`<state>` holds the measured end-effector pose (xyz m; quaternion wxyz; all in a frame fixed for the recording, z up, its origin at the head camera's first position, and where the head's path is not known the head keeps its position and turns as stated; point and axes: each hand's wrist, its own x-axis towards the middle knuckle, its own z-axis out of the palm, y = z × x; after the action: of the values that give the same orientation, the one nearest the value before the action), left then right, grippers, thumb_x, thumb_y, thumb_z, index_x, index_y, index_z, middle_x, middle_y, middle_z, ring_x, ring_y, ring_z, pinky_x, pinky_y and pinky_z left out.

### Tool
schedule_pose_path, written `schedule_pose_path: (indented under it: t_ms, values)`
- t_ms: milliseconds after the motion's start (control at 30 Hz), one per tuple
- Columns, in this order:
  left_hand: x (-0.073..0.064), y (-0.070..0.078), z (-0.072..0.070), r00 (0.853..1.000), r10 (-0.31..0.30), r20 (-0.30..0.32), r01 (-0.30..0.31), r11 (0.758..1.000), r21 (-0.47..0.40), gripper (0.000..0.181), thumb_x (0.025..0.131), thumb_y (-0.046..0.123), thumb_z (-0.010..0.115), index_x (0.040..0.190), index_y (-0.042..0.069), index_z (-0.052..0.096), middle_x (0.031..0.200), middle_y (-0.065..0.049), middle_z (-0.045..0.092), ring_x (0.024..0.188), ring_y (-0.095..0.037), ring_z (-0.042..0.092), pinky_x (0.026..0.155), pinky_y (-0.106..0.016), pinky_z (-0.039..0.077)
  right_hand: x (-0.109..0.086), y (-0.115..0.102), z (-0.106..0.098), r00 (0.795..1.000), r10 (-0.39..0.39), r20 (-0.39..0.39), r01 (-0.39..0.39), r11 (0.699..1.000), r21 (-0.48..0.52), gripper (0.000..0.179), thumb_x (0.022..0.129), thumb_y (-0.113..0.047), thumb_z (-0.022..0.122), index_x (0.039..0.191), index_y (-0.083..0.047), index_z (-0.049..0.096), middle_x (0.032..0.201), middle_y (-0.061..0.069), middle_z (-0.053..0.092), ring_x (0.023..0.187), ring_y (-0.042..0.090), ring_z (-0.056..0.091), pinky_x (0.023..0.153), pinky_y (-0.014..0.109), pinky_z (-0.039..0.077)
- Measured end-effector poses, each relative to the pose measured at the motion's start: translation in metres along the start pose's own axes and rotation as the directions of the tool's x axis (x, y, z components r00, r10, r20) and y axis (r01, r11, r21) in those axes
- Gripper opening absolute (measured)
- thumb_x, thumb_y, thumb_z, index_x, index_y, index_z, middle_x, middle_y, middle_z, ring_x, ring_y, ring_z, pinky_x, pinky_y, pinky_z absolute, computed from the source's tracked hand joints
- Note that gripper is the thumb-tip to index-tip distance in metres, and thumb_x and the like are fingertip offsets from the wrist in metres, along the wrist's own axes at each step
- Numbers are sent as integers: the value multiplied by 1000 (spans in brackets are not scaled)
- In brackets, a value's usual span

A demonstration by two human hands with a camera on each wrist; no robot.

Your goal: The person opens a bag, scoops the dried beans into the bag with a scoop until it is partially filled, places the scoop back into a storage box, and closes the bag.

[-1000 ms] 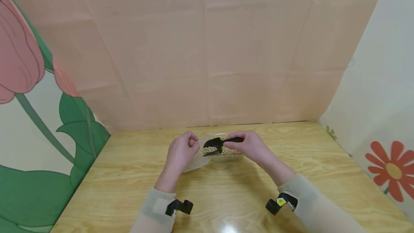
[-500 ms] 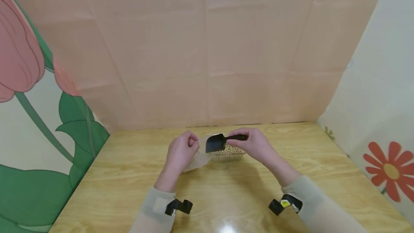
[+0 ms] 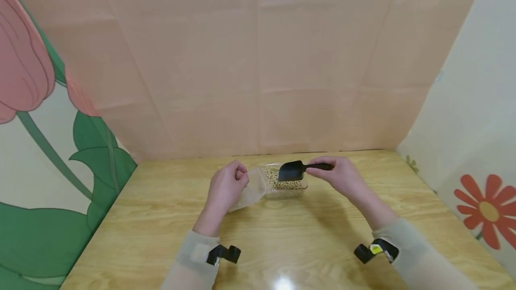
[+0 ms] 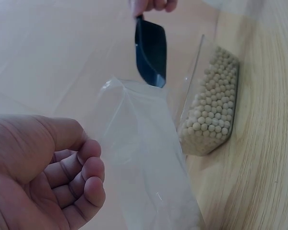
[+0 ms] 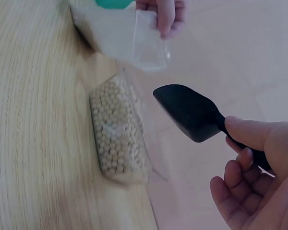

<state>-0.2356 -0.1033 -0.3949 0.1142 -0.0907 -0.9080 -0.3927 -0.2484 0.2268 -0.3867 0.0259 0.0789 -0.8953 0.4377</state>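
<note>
My left hand [image 3: 226,188] pinches the upper edge of a clear plastic bag [image 4: 141,139], whose mouth faces the scoop. Some pale beans show dimly low in the bag in the left wrist view. In my right hand [image 3: 340,174] is the handle of a black scoop [image 5: 189,112], gripped between thumb and fingers. No beans show in its blade [image 3: 291,171]. Under the scoop stands a clear rectangular container [image 3: 284,194], filled with round pale beans [image 4: 216,105] that look like soybeans. The bag hangs just left of this container.
All of this is on a wood-grain table [image 3: 161,227]. A pink sheet [image 3: 258,79] covers the wall behind it. Painted walls flank both sides, with a red flower [image 3: 488,211] at the right. Black wrist cameras [image 3: 223,254] sit on both sleeves.
The scoop held beans at first, then tipped over the bag's mouth. Now it shows no beans and has moved right, over the container. The left hand stays nearly still with the bag.
</note>
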Motion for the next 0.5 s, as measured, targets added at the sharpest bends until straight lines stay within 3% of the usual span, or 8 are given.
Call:
schedule_pose_path:
  t_ms: [500]
  values:
    - [1,-3,1,1000,6,6,-6,1000,23,5,101,9,72,104,7,75,80,4,66,65,-14,59,65,-36,52,14,22,0,1000,6,-1,-6,995,-102,36,100,-41,84,124,-14,83,130,16,76,95,24,66,75,36,52]
